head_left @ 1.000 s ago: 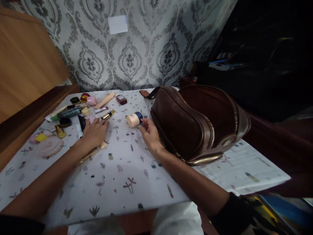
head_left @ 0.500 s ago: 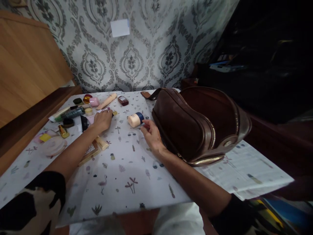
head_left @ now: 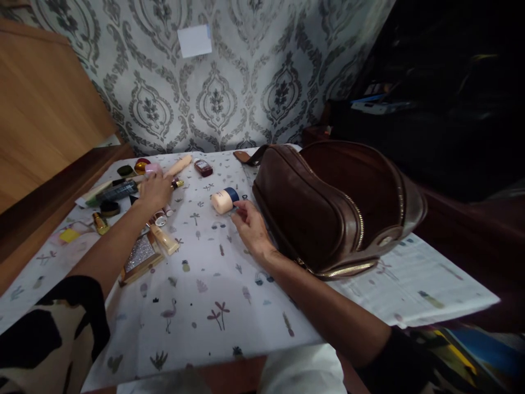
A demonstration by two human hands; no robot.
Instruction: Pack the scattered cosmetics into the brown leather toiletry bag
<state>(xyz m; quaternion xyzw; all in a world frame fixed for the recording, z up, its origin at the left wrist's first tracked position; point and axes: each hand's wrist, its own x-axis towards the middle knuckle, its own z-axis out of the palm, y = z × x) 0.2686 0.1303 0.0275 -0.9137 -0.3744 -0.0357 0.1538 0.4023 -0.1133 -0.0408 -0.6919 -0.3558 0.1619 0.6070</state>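
My left hand (head_left: 156, 189) is stretched over a cluster of cosmetics, back of the hand up. Its fingertips reach a pink rounded container (head_left: 152, 168) and partly cover it; their grip is hidden. A beige tube (head_left: 180, 164) lies just beyond. My right hand (head_left: 251, 227) rests on the cloth with fingers loosely apart, holding nothing. Its index fingertip is close to a cream jar with a navy lid (head_left: 223, 201), lying on its side; whether they touch I cannot tell. Beside that hand stands a brown leather bag (head_left: 303, 213), its zipped top gaping.
A glittery palette (head_left: 141, 254), a small tube (head_left: 164, 241), a gold-capped bottle (head_left: 99, 223) and a dark green tube (head_left: 118, 191) lie at left. A small dark red bottle (head_left: 203, 168) is at the back. The patterned cloth (head_left: 205, 328) covers the table; a wooden panel (head_left: 49, 98) rises at left.
My left hand has moved away from me and slightly left, onto the pink container, uncovering small items near the palette. My right hand and the jar are nearly unchanged; the view shifted slightly.
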